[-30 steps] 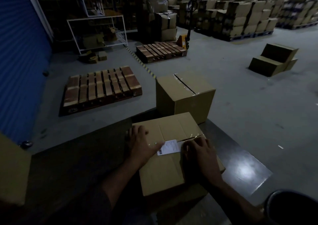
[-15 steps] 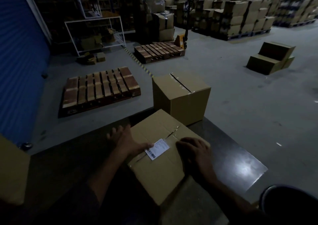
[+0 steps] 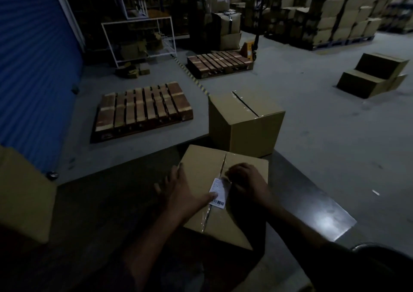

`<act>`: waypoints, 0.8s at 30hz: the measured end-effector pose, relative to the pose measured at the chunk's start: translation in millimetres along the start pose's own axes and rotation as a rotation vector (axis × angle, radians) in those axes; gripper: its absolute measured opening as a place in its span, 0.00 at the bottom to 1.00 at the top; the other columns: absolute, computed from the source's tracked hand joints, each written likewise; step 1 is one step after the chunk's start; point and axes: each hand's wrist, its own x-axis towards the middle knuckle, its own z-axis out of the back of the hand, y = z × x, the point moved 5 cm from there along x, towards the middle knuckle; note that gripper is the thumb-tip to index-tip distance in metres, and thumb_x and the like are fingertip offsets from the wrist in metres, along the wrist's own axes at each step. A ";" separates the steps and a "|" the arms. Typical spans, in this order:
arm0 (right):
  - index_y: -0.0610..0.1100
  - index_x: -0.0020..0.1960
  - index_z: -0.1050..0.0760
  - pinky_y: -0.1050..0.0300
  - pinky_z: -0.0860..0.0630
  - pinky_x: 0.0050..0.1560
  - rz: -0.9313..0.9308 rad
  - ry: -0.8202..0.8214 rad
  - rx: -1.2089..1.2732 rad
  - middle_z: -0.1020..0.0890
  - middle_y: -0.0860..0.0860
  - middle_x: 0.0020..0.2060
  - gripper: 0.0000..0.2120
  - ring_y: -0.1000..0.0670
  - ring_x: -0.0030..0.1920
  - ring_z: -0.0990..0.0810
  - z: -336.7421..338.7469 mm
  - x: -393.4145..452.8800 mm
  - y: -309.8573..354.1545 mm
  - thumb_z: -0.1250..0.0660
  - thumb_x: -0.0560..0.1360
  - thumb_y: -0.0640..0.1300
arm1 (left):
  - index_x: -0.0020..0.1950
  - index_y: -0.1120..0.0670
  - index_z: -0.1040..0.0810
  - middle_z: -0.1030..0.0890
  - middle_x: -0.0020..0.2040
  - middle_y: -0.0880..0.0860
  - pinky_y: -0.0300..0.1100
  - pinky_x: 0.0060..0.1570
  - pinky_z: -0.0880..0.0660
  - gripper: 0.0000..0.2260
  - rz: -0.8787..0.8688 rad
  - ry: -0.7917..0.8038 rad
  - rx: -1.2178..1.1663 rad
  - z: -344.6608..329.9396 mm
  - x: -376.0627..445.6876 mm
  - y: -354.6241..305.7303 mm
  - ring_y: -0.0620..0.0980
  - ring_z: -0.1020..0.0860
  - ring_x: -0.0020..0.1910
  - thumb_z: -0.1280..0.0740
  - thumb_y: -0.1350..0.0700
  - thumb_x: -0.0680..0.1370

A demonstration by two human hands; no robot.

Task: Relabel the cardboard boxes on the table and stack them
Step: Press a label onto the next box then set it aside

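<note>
A: Two hands on the near box (image 3: 225,193). It has swung round on the surface (image 3: 107,207) since a second ago, so its tape seam now runs away from the person.

B: Label?

A: White label (image 3: 220,192) sits on the seam, barcode end nearest. Left hand (image 3: 183,191) lies spread flat over the box's left edge, its thumb pressing the label's lower part, nothing gripped. Right hand (image 3: 247,181) has fingers curled at the label's upper right edge. Too dark to tell whether they pinch a corner or just rub it down.

B: Meaning?

A: Probably turned the box to work the label squarely. This box isn't finished and stacking hasn't begun.

B: Other boxes?

A: Second box (image 3: 244,122) stands taped at the far edge of the surface, just behind the near one. No label visible on it.
</note>
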 end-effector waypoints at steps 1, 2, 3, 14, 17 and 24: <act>0.53 0.57 0.18 0.51 0.25 0.56 -0.011 -0.015 -0.025 0.20 0.55 0.57 0.14 0.52 0.57 0.25 -4.9 -4.9 7.6 0.34 0.76 0.56 | 0.85 0.48 0.59 0.57 0.86 0.52 0.65 0.81 0.58 0.65 -0.009 -0.013 -0.011 -3.6 2.7 -5.7 0.57 0.55 0.84 0.36 0.16 0.61; 0.54 0.57 0.18 0.51 0.27 0.55 -0.017 -0.027 -0.053 0.21 0.55 0.56 0.12 0.52 0.56 0.26 -8.9 -8.2 13.8 0.33 0.76 0.55 | 0.85 0.48 0.57 0.57 0.86 0.52 0.64 0.81 0.56 0.64 -0.013 -0.037 -0.014 -5.9 4.6 -9.6 0.57 0.55 0.84 0.39 0.15 0.60; 0.55 0.57 0.18 0.50 0.28 0.54 -0.024 -0.032 -0.073 0.21 0.54 0.55 0.11 0.51 0.56 0.28 -11.8 -9.6 17.7 0.32 0.76 0.55 | 0.85 0.48 0.53 0.56 0.86 0.53 0.64 0.81 0.54 0.63 -0.018 -0.069 -0.015 -8.0 6.1 -10.6 0.57 0.54 0.84 0.41 0.14 0.60; 0.55 0.58 0.19 0.48 0.30 0.57 -0.091 0.086 -0.112 0.23 0.51 0.55 0.10 0.48 0.57 0.28 -11.3 1.5 18.2 0.32 0.77 0.53 | 0.80 0.43 0.40 0.51 0.86 0.50 0.62 0.81 0.51 0.49 -0.076 -0.088 -0.124 -4.7 4.6 -3.4 0.55 0.50 0.84 0.27 0.25 0.65; 0.56 0.59 0.19 0.49 0.31 0.57 -0.083 0.090 -0.106 0.23 0.51 0.54 0.11 0.48 0.58 0.28 -11.8 1.3 18.2 0.32 0.78 0.52 | 0.80 0.42 0.39 0.51 0.86 0.50 0.62 0.81 0.51 0.49 -0.069 -0.095 -0.126 -4.3 4.9 -4.1 0.55 0.50 0.83 0.26 0.25 0.65; 0.57 0.58 0.18 0.51 0.31 0.54 -0.064 0.115 -0.105 0.22 0.51 0.54 0.10 0.48 0.56 0.28 -9.4 1.5 20.1 0.31 0.77 0.51 | 0.77 0.41 0.37 0.48 0.85 0.49 0.63 0.79 0.44 0.51 -0.072 -0.140 -0.149 -5.5 5.0 -1.8 0.56 0.46 0.82 0.32 0.20 0.59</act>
